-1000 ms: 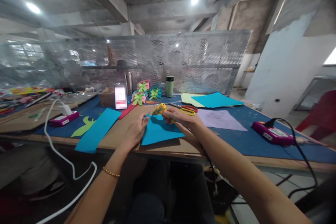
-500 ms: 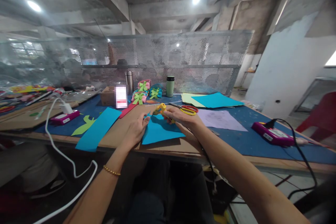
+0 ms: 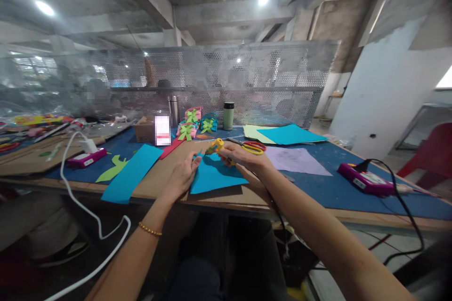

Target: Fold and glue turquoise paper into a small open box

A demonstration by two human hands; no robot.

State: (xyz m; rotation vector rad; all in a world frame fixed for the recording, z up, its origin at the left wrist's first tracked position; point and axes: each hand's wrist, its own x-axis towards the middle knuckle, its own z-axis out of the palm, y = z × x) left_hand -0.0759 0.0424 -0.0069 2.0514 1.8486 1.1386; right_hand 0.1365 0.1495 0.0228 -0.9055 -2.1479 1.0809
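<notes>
My right hand [image 3: 243,156] is wrapped round a yellow glue gun [image 3: 216,145], its nozzle pointing left toward my left fingertips. My left hand [image 3: 184,175] pinches the raised left edge of a bright blue sheet [image 3: 217,179], with a small blue tip showing above the thumb. The sheet lies on brown cardboard [image 3: 155,179], and the glue gun hovers just over its far side. Scissors with red and yellow handles [image 3: 254,147] lie beyond my right wrist. Left of my left hand rests a long blue strip [image 3: 132,174].
Paper bundles with green bows [image 3: 187,130], a steel flask [image 3: 174,110] and a green bottle [image 3: 229,116] stand at the back. Purple power strips sit left [image 3: 88,157] and right [image 3: 367,179], with cables hanging over the edge. A lilac sheet [image 3: 298,161] lies to the right.
Almost nothing differs. Both hands, the glue gun and the blue sheet keep the same places, apart from a very slight shift of the whole view.
</notes>
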